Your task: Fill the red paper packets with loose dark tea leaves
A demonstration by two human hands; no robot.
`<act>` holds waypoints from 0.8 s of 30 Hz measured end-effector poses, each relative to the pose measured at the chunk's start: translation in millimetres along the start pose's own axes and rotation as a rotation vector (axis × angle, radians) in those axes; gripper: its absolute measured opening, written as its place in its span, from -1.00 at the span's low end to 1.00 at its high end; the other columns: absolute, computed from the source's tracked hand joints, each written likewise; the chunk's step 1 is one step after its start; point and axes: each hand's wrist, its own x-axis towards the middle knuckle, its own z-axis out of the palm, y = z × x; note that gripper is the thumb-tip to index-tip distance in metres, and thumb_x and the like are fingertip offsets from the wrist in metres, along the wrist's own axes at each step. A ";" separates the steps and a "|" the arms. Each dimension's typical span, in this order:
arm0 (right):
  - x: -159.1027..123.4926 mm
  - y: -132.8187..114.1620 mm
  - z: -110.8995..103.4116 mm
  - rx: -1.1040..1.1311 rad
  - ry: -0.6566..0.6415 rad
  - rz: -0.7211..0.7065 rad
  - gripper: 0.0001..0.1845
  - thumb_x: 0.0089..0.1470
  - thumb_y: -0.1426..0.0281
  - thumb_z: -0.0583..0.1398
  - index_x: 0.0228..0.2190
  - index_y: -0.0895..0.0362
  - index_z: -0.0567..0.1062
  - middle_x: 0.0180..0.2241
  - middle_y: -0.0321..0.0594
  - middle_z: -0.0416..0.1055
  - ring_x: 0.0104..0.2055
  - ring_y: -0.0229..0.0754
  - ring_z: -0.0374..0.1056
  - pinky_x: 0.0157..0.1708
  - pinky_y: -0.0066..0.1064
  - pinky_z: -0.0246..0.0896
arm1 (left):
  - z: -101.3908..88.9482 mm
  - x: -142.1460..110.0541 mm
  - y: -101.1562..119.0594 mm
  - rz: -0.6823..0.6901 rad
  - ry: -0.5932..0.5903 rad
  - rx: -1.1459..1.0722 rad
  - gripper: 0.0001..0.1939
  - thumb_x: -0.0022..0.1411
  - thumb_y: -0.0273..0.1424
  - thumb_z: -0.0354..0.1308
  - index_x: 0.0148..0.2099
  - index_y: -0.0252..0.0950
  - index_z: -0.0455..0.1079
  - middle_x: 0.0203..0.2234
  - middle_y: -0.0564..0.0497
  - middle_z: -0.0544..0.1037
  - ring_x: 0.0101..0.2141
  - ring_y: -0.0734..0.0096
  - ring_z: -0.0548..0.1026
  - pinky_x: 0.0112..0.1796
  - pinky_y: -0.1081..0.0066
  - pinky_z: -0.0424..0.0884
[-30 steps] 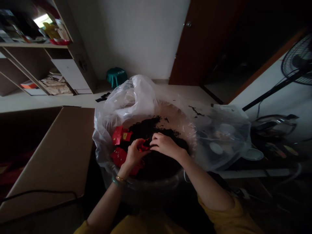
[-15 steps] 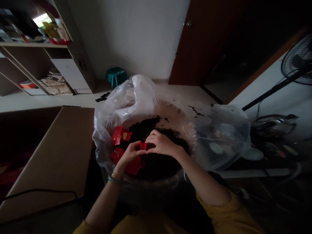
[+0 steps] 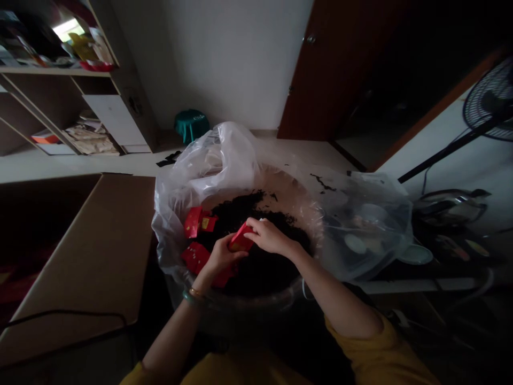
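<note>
Both hands grip a small red box (image 3: 242,238) with a yellowish patch, held tilted above loose dark leaf-like material (image 3: 264,272). My left hand (image 3: 221,254) closes around its lower left side, thumb beneath. My right hand (image 3: 267,235) pinches its upper right end; a tiny white bit shows by those fingers, too small to name. The dark material lies in a wide round tub lined with a clear plastic bag (image 3: 236,152). Left of my hands, inside the tub, sit more red boxes (image 3: 194,222) and red pieces (image 3: 195,258), partly behind my left hand.
A large open cardboard box (image 3: 92,240) stands at left. Beyond the tub are a teal covered stool or bin (image 3: 191,126), shelves (image 3: 60,70) and a brown door (image 3: 332,69). At right are a clear plastic bag (image 3: 364,230), a kettle-like metal vessel (image 3: 451,206) and a fan (image 3: 491,99).
The red box has been turned so that its broad face shows, tilted up to the right. My left hand has shifted slightly right, and my right fingers now hold its upper end.
</note>
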 end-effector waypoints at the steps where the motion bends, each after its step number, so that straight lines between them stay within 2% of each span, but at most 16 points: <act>1: -0.3 0.0 -0.5 0.012 -0.021 0.006 -0.95 0.08 0.51 0.18 -0.37 0.14 0.44 -0.58 -0.41 0.32 -0.53 -0.35 0.19 -0.48 -0.52 0.00 | -0.1 0.3 0.0 0.007 -0.003 0.031 -0.48 -0.23 -0.30 0.44 -0.15 -0.36 0.48 -0.39 0.02 0.57 -0.40 0.35 0.46 -0.34 0.42 0.39; 4: -1.4 0.2 -1.5 0.074 -0.085 0.029 -0.96 0.08 0.50 0.18 -0.36 0.15 0.45 -0.58 -0.41 0.34 -0.53 -0.34 0.22 -0.48 -0.52 0.02 | 0.1 -0.1 -1.6 -0.003 -0.003 0.112 -0.44 -0.27 -0.27 0.45 -0.16 -0.39 0.49 -0.45 0.04 0.54 -0.45 0.40 0.41 -0.40 0.46 0.33; 7: -3.1 0.0 -2.7 0.162 -0.042 0.017 -0.86 0.04 0.49 0.22 -0.28 0.15 0.48 -0.43 -0.32 0.46 -0.41 -0.29 0.34 -0.36 -0.49 0.16 | -0.3 -0.4 -2.0 -0.034 0.005 0.115 -0.40 -0.28 -0.24 0.44 -0.14 -0.42 0.48 -0.49 0.06 0.51 -0.48 0.45 0.36 -0.44 0.49 0.28; 9: -4.2 -0.2 -4.5 0.123 0.006 -0.019 -0.75 -0.04 0.46 0.30 -0.23 0.13 0.50 -0.31 -0.25 0.48 -0.28 -0.23 0.38 -0.24 -0.43 0.21 | -1.5 -0.2 -0.2 -0.036 0.011 0.097 -0.39 -0.28 -0.23 0.44 -0.15 -0.44 0.47 -0.49 0.06 0.50 -0.49 0.46 0.35 -0.46 0.50 0.26; 11: -4.6 -0.6 -7.1 0.021 -0.030 -0.039 -0.66 -0.10 0.38 0.36 -0.21 0.13 0.53 -0.26 -0.18 0.46 -0.24 -0.18 0.37 -0.21 -0.39 0.22 | -3.0 0.2 2.5 -0.028 0.027 0.099 -0.41 -0.30 -0.24 0.45 -0.18 -0.44 0.47 -0.49 0.05 0.50 -0.48 0.45 0.35 -0.45 0.50 0.26; 14: -3.3 -1.8 -10.7 -0.112 -0.141 -0.011 -0.72 -0.03 0.29 0.32 -0.24 0.12 0.57 -0.29 -0.14 0.44 -0.28 -0.17 0.36 -0.27 -0.40 0.20 | -2.9 -0.5 4.7 -0.022 0.023 0.119 -0.44 -0.29 -0.26 0.45 -0.19 -0.42 0.48 -0.48 0.05 0.51 -0.47 0.44 0.36 -0.44 0.50 0.27; 16: -1.8 -2.4 -11.0 -0.193 -0.172 0.004 -0.82 0.05 0.29 0.26 -0.31 0.12 0.59 -0.35 -0.16 0.44 -0.31 -0.18 0.35 -0.27 -0.40 0.17 | -0.8 -1.8 3.0 -0.027 0.002 0.117 -0.44 -0.28 -0.26 0.45 -0.18 -0.40 0.48 -0.47 0.05 0.53 -0.46 0.41 0.38 -0.43 0.49 0.30; 18: -0.8 -1.9 -8.9 -0.244 -0.178 -0.009 -0.83 0.11 0.31 0.22 -0.38 0.11 0.59 -0.43 -0.19 0.43 -0.33 -0.19 0.34 -0.27 -0.40 0.15 | 1.9 -3.1 -0.7 -0.025 -0.003 0.095 -0.43 -0.28 -0.27 0.45 -0.16 -0.39 0.49 -0.44 0.03 0.55 -0.43 0.38 0.41 -0.39 0.47 0.33; 20: -1.0 0.2 -4.8 -0.238 -0.135 -0.028 -0.84 0.12 0.33 0.21 -0.40 0.11 0.59 -0.46 -0.21 0.42 -0.34 -0.20 0.33 -0.29 -0.42 0.14 | 3.7 -3.7 -4.6 -0.019 0.010 0.063 -0.43 -0.27 -0.27 0.45 -0.15 -0.39 0.48 -0.42 0.01 0.56 -0.42 0.37 0.42 -0.36 0.45 0.34; 24: -3.6 7.5 4.9 -0.210 0.086 0.042 -0.86 0.04 0.33 0.28 -0.38 0.15 0.59 -0.38 -0.15 0.44 -0.31 -0.20 0.33 -0.24 -0.41 0.17 | 4.0 -2.4 -7.1 -0.038 0.029 0.021 -0.41 -0.28 -0.24 0.45 -0.16 -0.43 0.49 -0.48 0.03 0.53 -0.47 0.41 0.41 -0.40 0.47 0.32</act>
